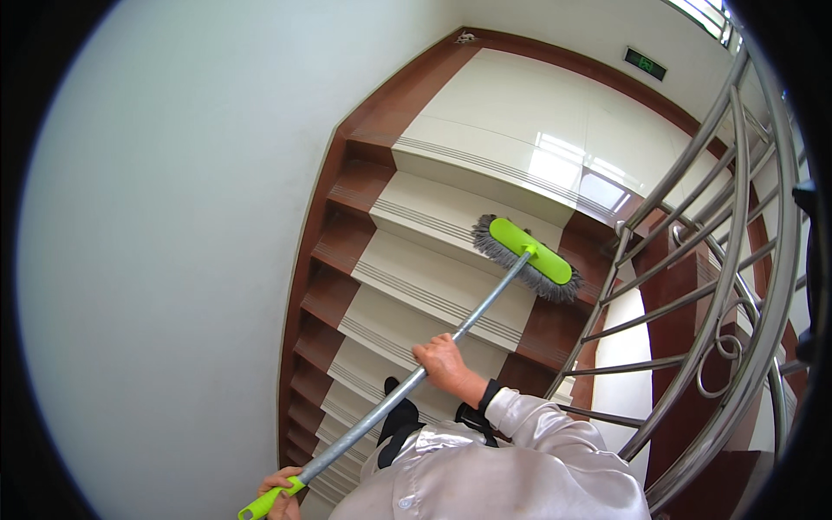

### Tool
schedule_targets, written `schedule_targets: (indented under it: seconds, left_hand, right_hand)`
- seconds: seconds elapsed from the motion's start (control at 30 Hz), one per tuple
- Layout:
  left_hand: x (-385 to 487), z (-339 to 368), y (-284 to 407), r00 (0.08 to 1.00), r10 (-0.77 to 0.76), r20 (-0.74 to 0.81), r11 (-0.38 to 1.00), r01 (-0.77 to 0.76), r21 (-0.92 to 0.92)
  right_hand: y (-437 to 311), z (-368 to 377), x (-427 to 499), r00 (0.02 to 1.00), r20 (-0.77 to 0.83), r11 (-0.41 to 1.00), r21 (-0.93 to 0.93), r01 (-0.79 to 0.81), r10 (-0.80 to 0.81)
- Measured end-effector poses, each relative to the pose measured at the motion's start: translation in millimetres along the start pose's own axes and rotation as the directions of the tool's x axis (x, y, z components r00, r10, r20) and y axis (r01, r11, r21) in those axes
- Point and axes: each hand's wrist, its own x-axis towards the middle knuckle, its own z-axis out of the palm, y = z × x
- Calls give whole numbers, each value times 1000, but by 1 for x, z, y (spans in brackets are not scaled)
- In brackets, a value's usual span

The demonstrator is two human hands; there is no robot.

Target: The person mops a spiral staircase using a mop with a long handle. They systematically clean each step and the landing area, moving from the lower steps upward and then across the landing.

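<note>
A long-handled dust mop [458, 325] slants across the view, its metal pole running from lower left to upper right. My left hand [279, 494] grips the green plastic end of the pole, near the bottom edge. Farther up, my right hand [448, 367] is closed around the bare metal. The bright green mop head [530, 252], fringed with grey strands, lies over the right part of an upper stair, where white tile meets brown. Some of the fringe hangs over the step's edge. The underside of the head is hidden.
Grooved white and brown stairs [432, 270] rise to a glossy landing [513, 110]. A stainless steel railing [721, 279] curves along the right, close to the mop head. A plain wall [169, 260] bounds the left. A small pale object [465, 37] lies in the landing's far corner.
</note>
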Motion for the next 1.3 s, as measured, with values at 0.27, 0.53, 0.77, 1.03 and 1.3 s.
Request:
schedule_targets:
  seconds: [0.27, 0.53, 0.77, 1.03, 1.3]
  left_hand:
    - [48, 41, -18, 998, -18, 52, 998, 15, 56]
    - [41, 24, -29, 997, 63, 34, 996, -65, 53]
    - [18, -51, 9, 947, 221, -234, 973, -199, 115]
    - [64, 16, -27, 994, 112, -9, 981, -109, 161]
    - [46, -26, -20, 984, 158, -78, 977, -144, 160]
  right_hand:
    - [60, 29, 79, 991, -112, 997, 17, 80, -78]
    - [45, 34, 84, 991, -112, 997, -14, 73, -74]
    - [-44, 63, 103, 983, 47, 980, 91, 175, -180]
    - [36, 69, 166, 981, -55, 981, 30, 190, -188]
    - [-4, 94, 161, 980, -24, 980, -33, 196, -197]
